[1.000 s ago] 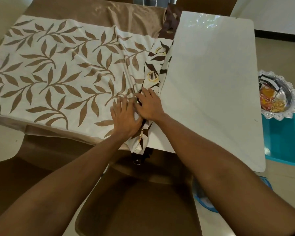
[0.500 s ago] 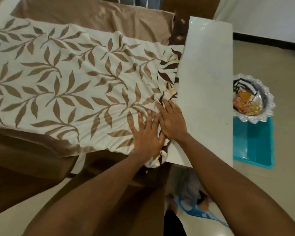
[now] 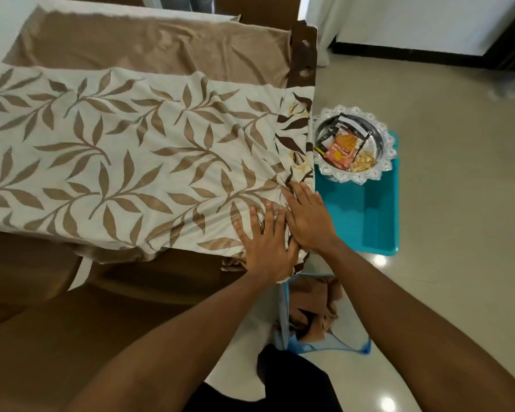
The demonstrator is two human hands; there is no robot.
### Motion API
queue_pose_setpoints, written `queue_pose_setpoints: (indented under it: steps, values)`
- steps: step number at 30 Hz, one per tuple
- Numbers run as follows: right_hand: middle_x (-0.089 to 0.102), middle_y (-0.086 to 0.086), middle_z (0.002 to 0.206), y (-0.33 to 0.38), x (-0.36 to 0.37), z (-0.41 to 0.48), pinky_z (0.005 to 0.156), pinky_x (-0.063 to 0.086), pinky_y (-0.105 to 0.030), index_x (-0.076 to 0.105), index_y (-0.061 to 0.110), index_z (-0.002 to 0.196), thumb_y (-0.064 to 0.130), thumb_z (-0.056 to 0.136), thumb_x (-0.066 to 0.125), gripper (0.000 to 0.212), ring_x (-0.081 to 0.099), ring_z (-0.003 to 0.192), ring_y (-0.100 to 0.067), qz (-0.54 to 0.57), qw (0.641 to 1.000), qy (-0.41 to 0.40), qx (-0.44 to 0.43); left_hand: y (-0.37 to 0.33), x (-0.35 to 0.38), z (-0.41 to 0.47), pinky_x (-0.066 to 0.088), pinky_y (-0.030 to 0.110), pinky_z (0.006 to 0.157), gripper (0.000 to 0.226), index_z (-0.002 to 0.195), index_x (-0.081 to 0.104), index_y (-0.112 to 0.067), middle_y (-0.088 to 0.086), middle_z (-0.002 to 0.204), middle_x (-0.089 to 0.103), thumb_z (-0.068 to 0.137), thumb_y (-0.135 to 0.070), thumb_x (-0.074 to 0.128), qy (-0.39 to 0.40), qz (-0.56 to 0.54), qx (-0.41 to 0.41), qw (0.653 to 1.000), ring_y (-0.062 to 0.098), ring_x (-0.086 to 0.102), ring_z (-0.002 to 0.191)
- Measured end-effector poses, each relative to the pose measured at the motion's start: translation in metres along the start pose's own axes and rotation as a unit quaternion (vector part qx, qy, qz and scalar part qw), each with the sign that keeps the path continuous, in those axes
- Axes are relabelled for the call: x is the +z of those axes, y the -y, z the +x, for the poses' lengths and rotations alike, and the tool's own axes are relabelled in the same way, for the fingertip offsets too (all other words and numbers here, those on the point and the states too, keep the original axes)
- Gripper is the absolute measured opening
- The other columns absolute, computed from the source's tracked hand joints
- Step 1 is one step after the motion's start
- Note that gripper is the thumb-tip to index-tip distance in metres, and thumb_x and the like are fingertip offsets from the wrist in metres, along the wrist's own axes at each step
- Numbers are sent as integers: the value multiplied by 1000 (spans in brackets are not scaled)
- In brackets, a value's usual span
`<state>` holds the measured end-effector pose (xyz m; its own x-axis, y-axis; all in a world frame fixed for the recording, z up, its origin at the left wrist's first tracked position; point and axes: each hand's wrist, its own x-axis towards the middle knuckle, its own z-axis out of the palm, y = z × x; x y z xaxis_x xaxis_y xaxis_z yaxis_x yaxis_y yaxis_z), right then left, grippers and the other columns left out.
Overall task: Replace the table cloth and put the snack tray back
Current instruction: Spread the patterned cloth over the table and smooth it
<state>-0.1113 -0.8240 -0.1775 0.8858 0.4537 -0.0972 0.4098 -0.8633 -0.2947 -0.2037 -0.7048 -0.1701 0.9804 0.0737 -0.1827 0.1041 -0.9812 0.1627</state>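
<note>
On the floor at right we see a turquoise plastic bin (image 3: 369, 221). Nearer us lies a blue-edged bag (image 3: 318, 346) holding crumpled tan fabric (image 3: 312, 307). Brown chairs (image 3: 27, 272) stand at near left.

Bare floor (image 3: 458, 203) right of the snack tray (image 3: 387, 144) is open; the table cloth (image 3: 131, 162) lies flat

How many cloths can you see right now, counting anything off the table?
3. The cream leaf-print table cloth lies spread on the table under both hands; a plain tan satin cloth lies beyond it; a crumpled tan cloth sits in the blue-rimmed basket below. More may be hidden underneath.
</note>
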Motion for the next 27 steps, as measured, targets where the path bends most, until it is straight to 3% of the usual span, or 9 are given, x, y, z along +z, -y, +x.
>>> queue_pose_setpoints:
  steps: [3, 5, 8, 11, 14, 17, 23, 27]
  values:
    - [28, -8, 165, -17, -1, -31, 124, 19, -54, 28, 18, 158, 39, 105, 26, 57, 24, 152, -28, 28, 999, 7, 37, -30, 3, -16, -6, 72, 113, 88, 159, 18, -20, 7, 167, 11, 90, -73, 25, 34, -8, 27, 999, 38, 0, 153]
    - [35, -10, 161, -33, 3, -51, 122, 24, -54, 33, 16, 156, 38, 102, 31, 58, 28, 150, -32, 45, 997, 20, 64, -45, -3, -19, -7, 69, 114, 88, 157, 23, -23, 7, 164, 20, 85, -72, 33, 40, -9, 64, 997, 38, 13, 151]
    - [48, -13, 148, -51, 7, -61, 109, 41, -52, 50, 18, 142, 33, 99, 42, 46, 45, 135, -33, 120, 987, -10, 110, -45, -19, -3, 27, 53, 107, 72, 140, 45, -24, 4, 137, 47, 78, -58, 53, -14, -65, 116, 991, 29, 45, 127]
    - [54, -9, 129, -48, -4, -37, 96, 47, -45, 59, 15, 126, 29, 94, 41, 39, 50, 116, -27, 184, 973, -71, 118, -19, -32, 30, 37, 48, 100, 64, 135, 48, -23, 3, 133, 52, 80, -53, 54, -77, -91, 108, 987, 25, 46, 123]
    - [53, -5, 126, -35, -25, 10, 92, 43, -36, 59, 17, 125, 20, 96, 48, 31, 48, 113, -22, 246, 954, -129, 111, 14, -47, 78, 32, 55, 109, 61, 139, 45, -24, 5, 144, 48, 87, -53, 54, -95, -89, 69, 989, 26, 37, 137]
    - [55, -7, 125, -27, -42, 69, 96, 44, -40, 59, 15, 125, 22, 95, 50, 32, 50, 114, -24, 268, 947, -145, 102, 43, -60, 131, 17, 61, 117, 65, 149, 35, -30, 4, 159, 33, 91, -60, 45, -61, -86, 10, 994, 27, 20, 150]
    - [59, -16, 126, -35, -63, 202, 94, 48, -48, 63, 9, 123, 32, 88, 49, 44, 55, 112, -38, 151, 972, -171, 64, 80, -87, 251, -4, 67, 116, 72, 155, 23, -35, 1, 168, 9, 93, -70, 35, -21, -72, -54, 996, 29, -2, 154]
    - [54, -19, 139, -48, -70, 302, 103, 40, -52, 59, 10, 133, 36, 90, 54, 50, 49, 125, -41, 86, 986, -125, 65, 113, -101, 345, -11, 71, 112, 79, 156, 12, -43, 0, 168, -2, 88, -82, 20, -6, -46, -112, 993, 34, -10, 153]
